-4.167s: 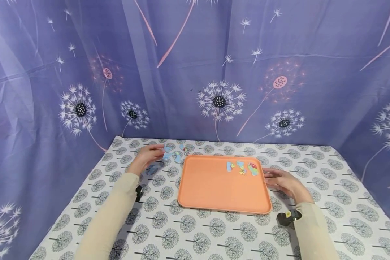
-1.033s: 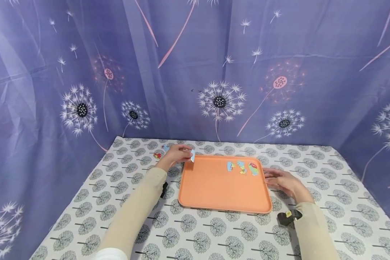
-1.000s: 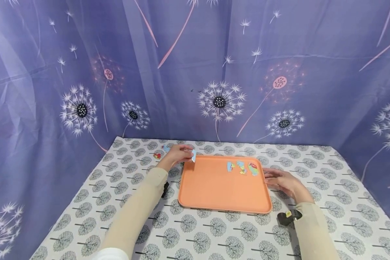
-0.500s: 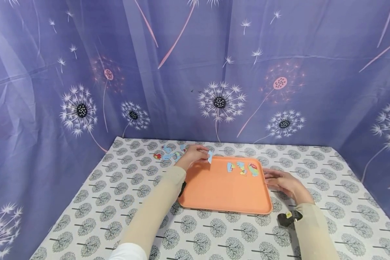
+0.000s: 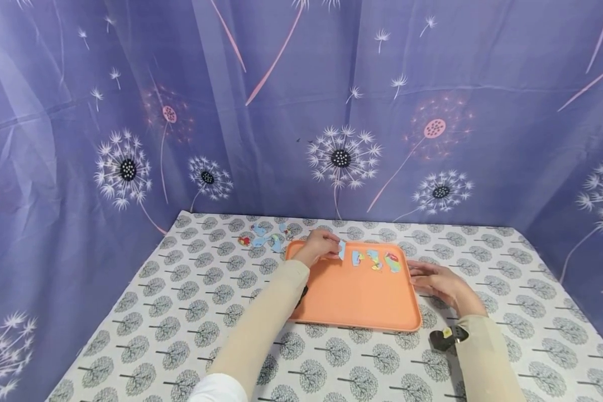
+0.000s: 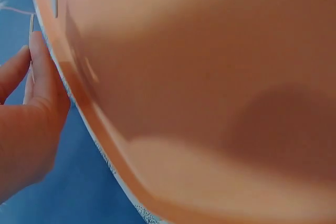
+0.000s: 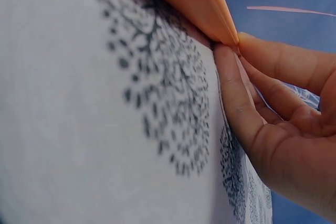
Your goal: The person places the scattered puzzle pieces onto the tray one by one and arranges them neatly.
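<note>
1. The orange tray (image 5: 352, 298) could skid or turn on the tree-print tablecloth (image 5: 206, 335) if the right hand pushes harder at its right rim, or if the left forearm bumps its left side; the printed pieces lying loose inside it would likely shift too.

2. The beige left sleeve (image 5: 268, 310) reaches across the tray's left side, with the black wrist camera (image 5: 302, 296) beneath it; dipping that arm might catch the tray's rim.

3. The loose puzzle pieces (image 5: 259, 242) lie outside the tray, off its far-left corner. The nearest sits close to the rim, so a low sweep of the left arm might scatter it.

4. The row of puzzle pieces (image 5: 358, 258) rests inside the tray, along its far rim toward the right corner. Carrying the pinched piece too far right could nudge the row out of line.

5. The right hand (image 5: 438, 282) is partly spread, its fingers fairly straight, with fingertips touching the outside of the tray's right rim; it holds no piece.

6. The left hand (image 5: 321, 245) is nearly closed, over the tray's far-left part, thumb and fingers pinching one piece.

7. That light-blue piece (image 5: 341, 250) stands on edge just left of the row; a weak pinch could let it flip or slide. Whether its lower edge touches the tray is hard to tell, since the left wrist view shows only a thin sliver.
</note>
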{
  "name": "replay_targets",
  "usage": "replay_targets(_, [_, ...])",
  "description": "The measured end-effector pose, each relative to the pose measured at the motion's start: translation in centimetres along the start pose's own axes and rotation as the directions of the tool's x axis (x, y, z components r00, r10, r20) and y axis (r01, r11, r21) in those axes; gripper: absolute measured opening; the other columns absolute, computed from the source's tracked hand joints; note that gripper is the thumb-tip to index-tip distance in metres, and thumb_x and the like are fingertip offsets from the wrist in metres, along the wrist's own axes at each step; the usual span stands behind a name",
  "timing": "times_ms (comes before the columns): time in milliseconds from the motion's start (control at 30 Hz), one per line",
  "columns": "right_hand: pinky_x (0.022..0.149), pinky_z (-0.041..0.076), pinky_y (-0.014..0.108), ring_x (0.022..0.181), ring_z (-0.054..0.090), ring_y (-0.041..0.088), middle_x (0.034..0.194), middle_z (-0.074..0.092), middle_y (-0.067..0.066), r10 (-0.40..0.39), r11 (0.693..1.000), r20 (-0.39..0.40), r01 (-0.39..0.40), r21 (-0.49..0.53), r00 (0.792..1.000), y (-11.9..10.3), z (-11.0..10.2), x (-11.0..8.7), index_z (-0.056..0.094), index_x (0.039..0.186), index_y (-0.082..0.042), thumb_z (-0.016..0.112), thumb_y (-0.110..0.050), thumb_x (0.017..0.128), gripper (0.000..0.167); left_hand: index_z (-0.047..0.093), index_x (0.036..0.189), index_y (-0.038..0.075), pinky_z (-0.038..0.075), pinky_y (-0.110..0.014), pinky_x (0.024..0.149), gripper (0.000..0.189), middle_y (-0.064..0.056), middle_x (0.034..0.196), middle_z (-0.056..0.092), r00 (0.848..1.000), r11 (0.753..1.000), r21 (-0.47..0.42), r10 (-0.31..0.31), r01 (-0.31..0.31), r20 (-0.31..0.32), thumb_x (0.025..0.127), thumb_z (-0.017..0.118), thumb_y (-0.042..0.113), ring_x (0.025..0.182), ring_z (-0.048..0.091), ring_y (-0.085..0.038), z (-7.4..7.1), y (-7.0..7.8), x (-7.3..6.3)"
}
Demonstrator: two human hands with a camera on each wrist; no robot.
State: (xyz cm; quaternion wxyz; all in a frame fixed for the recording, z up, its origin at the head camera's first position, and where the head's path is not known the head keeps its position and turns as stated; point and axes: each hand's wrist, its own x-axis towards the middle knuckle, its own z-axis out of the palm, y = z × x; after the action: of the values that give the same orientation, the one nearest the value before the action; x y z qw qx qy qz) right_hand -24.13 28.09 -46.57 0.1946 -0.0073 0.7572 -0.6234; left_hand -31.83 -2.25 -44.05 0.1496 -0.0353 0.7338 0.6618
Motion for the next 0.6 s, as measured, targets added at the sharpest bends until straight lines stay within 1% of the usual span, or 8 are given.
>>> replay_targets(100, [0.092, 0.055, 0.032, 0.094, 0.063, 0.010, 0.117, 0.058, 0.010, 0.004, 1.000, -0.002, -0.004, 0.006, 1.000, 0.1, 0.0, 0.0, 0.025, 0.148, 0.006, 0.062, -0.001, 0.091, 0.069, 0.066, 0.103, -0.010, 0.061, -0.026, 0.065, 0.025, -0.018, 0.090, 0.064, 0.999, 1.000, 0.012, -0.013, 0.014, -0.029, 0.079, 0.066, -0.016, 0.076, 0.068, -0.026, 0.6, -0.4, 0.0])
replay_targets(233, [0.092, 0.055, 0.032, 0.094, 0.063, 0.010, 0.116, 0.058, 0.010, -0.006, 1.000, 0.004, 0.006, 0.008, 1.000, 0.2, -0.1, 0.1, 0.025, 0.148, 0.007, 0.061, 0.000, 0.091, 0.068, 0.066, 0.101, -0.011, 0.062, -0.027, 0.064, 0.025, -0.020, 0.105, 0.065, 0.996, 0.999, 0.031, -0.032, 0.035, -0.079, 0.078, 0.065, -0.019, 0.081, 0.069, -0.032, 1.2, -0.8, 0.1])
replay_targets(300, [0.092, 0.055, 0.031, 0.094, 0.064, 0.010, 0.116, 0.058, 0.009, -0.003, 1.000, 0.002, 0.003, 0.012, 1.000, 0.2, -0.1, 0.1, 0.025, 0.148, 0.007, 0.061, 0.000, 0.091, 0.068, 0.065, 0.101, -0.012, 0.062, -0.027, 0.063, 0.025, -0.020, 0.108, 0.065, 0.994, 0.998, 0.036, -0.040, 0.044, -0.100, 0.077, 0.065, -0.021, 0.081, 0.069, -0.033, 1.4, -0.9, 0.2])
replay_targets(433, [0.092, 0.055, 0.031, 0.094, 0.063, 0.010, 0.117, 0.058, 0.011, -0.007, 1.000, 0.002, 0.007, 0.013, 1.000, 0.1, -0.1, 0.0, 0.025, 0.148, 0.007, 0.061, -0.001, 0.091, 0.068, 0.066, 0.100, -0.012, 0.061, -0.026, 0.061, 0.026, -0.023, 0.102, 0.066, 0.990, 0.998, 0.043, -0.049, 0.055, -0.135, 0.076, 0.065, -0.022, 0.081, 0.070, -0.035, 1.8, -1.0, 0.2])
replay_targets(600, [0.092, 0.055, 0.033, 0.095, 0.063, 0.010, 0.119, 0.058, 0.014, -0.012, 1.000, 0.002, 0.012, 0.000, 1.000, 0.1, 0.0, 0.0, 0.025, 0.147, 0.008, 0.061, -0.001, 0.091, 0.068, 0.066, 0.099, -0.011, 0.061, -0.025, 0.059, 0.024, -0.021, 0.096, 0.066, 0.985, 0.995, 0.062, -0.065, 0.076, -0.161, 0.076, 0.067, -0.021, 0.079, 0.071, -0.034, 1.9, -1.0, 0.3])
